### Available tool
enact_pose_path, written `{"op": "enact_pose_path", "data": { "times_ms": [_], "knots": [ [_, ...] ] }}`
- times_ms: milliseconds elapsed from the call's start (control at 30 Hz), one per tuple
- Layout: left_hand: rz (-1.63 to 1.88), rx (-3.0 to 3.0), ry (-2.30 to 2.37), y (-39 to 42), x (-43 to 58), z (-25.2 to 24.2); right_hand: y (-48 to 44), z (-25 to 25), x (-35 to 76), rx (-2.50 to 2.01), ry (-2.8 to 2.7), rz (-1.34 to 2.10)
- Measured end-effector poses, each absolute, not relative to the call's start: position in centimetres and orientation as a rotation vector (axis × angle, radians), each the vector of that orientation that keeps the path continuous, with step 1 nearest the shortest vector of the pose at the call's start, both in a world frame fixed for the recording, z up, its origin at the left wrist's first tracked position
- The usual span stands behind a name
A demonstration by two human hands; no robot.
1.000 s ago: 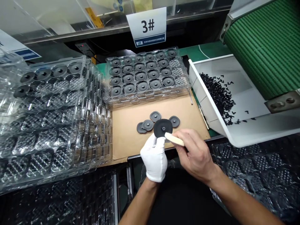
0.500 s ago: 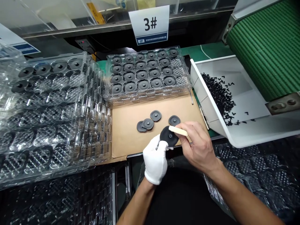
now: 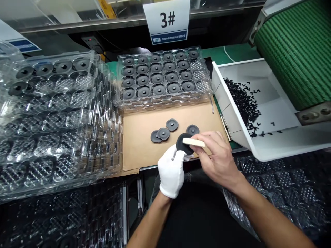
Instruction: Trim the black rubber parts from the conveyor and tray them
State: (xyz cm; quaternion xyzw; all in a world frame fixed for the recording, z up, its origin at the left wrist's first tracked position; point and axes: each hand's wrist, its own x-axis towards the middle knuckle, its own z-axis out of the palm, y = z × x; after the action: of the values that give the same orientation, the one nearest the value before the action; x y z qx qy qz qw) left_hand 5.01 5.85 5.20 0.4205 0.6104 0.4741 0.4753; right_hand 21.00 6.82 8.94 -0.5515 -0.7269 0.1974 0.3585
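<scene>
In my left hand (image 3: 172, 170), which wears a white glove, a round black disc (image 3: 181, 147) is pinched at its lower edge. My bare right hand (image 3: 216, 156) grips a cream-coloured flat block (image 3: 193, 142), like a sponge or eraser, and its tip lies over the disc's face. The block hides the disc's middle. Just beyond my right fingers a loose disc (image 3: 192, 129) rests on the brown cardboard (image 3: 139, 151). Farther left on the cardboard lie a single disc (image 3: 172, 124) and two overlapping discs (image 3: 163, 134).
A clear plastic tray (image 3: 165, 100) holding rows of discs stands behind the cardboard. Tall stacked trays (image 3: 103, 120) rise at the left. On the right, a white bin (image 3: 232, 136) contains small black pieces (image 3: 245, 103), beside a green conveyor belt (image 3: 297, 44). A tweezers-like tool (image 3: 225, 126) lies by the bin.
The cream block has shifted left across the disc and now covers its centre. Both hands keep their hold; the whole view has moved slightly.
</scene>
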Motion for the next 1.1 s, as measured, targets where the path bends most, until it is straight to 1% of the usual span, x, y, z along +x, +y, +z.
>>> {"op": "enact_pose_path", "data": {
  "times_ms": [200, 367, 500, 700, 800, 900, 1000, 1100],
  "knots": [
    [1.166, 0.992, 1.483, 5.4, 5.3, 4.6, 6.4, 9.0, 20.4, -1.490, -1.868, 0.426],
    [1.172, 1.006, 1.481, 5.7, 5.2, 5.6, 6.2, 9.8, 21.6, -1.437, -1.860, 0.576],
    [1.145, 1.000, 1.525, 6.1, 5.2, 6.3, 5.9, 9.6, 22.6, -1.473, -1.708, 0.515],
    [1.178, 0.963, 1.474, 5.7, 5.6, 5.1, 6.3, 9.3, 20.9, -1.448, -1.841, 0.421],
    [1.217, 0.938, 1.500, 5.6, 5.6, 4.7, 6.9, 9.5, 20.5, -1.418, -1.901, 0.482],
    [1.192, 0.901, 1.505, 5.8, 5.4, 4.9, 7.2, 7.6, 21.8, -1.475, -1.667, 0.716],
    [1.185, 0.864, 1.520, 6.1, 5.0, 5.2, 7.0, 3.3, 24.2, -1.736, -1.456, 1.035],
    [1.183, 0.870, 1.546, 6.1, 4.6, 5.2, 6.4, -1.0, 26.3, -1.874, -1.445, 1.121]
  ]
}}
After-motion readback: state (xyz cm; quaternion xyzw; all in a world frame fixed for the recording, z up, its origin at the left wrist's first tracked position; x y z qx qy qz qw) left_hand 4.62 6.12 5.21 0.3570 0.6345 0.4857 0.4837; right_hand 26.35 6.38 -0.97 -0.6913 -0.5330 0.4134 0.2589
